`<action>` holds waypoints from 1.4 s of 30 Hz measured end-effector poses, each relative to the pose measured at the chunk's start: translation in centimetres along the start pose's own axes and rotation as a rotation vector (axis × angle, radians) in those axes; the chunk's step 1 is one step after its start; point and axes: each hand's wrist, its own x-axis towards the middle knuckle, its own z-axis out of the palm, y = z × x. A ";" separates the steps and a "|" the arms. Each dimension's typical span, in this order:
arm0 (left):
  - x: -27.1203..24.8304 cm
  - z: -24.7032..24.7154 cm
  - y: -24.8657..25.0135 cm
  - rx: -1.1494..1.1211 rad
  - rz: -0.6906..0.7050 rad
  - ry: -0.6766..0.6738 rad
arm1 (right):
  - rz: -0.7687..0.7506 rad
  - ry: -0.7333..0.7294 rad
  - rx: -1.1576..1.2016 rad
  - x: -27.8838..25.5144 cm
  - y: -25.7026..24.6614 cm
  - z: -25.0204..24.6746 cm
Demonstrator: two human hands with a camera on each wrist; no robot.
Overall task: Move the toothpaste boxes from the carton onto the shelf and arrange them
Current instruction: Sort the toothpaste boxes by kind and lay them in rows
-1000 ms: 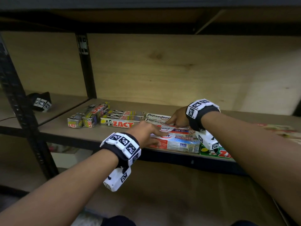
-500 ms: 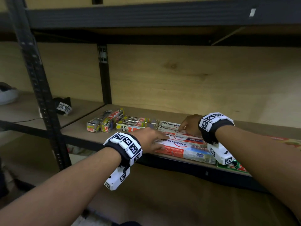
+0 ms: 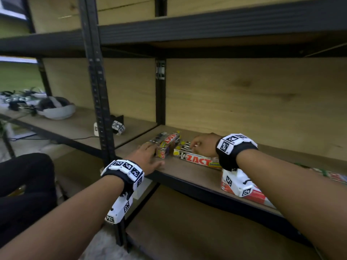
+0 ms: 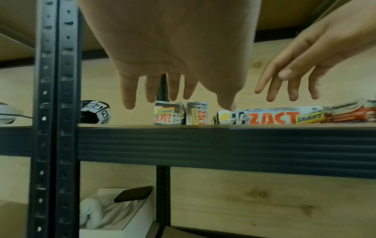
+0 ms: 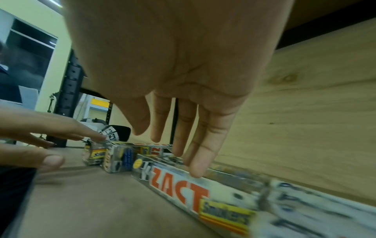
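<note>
Several ZACT toothpaste boxes lie on the wooden shelf [image 3: 187,175]. Two of them [image 3: 166,146] point end-on to the front, and a long ZACT box [image 3: 199,161] lies sideways to their right. My left hand [image 3: 150,154] has straight fingers at the front ends of the end-on boxes [image 4: 170,115]; one fingertip [image 5: 101,138] touches a box top. My right hand [image 3: 197,145] hovers over the sideways boxes, fingers extended, one fingertip [image 5: 195,170] touching the long box [image 5: 179,190]. Red-and-white Pepsodent boxes [image 3: 261,196] lie under my right wrist. The carton is out of view.
A black upright post [image 3: 97,109] stands left of my left hand. Beyond it on the neighbouring shelf are a spare wrist tracker [image 3: 117,126] and a white headset [image 3: 56,109]. A white box [image 4: 114,217] sits on the shelf below. Another person's dark-clothed leg [image 3: 24,184] is at the left.
Both hands have moved left, from the Pepsodent boxes to the ZACT boxes. The head view has swung left and upward.
</note>
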 end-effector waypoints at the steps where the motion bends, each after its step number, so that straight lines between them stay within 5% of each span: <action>1: 0.1 0.2 -0.7 0.018 -0.022 -0.005 | -0.017 0.002 0.013 0.7 -1.1 0.1; 11: 2.0 0.6 -5.8 -0.080 -0.130 -0.072 | -0.039 0.067 0.098 7.1 -6.1 4.5; 18: 2.4 -0.5 -6.8 -0.062 -0.059 -0.066 | 0.013 0.020 0.058 8.5 -6.8 6.0; 27: 2.2 -0.5 -7.1 -0.055 -0.059 -0.090 | 0.019 0.320 0.237 7.2 -8.7 6.1; 37: 1.3 -0.1 -5.6 -0.081 -0.115 -0.081 | 0.123 0.301 0.583 5.0 -8.3 3.4; 42: 0.6 -0.3 -3.9 -0.092 -0.126 -0.022 | 0.100 0.337 0.552 2.5 -7.0 0.1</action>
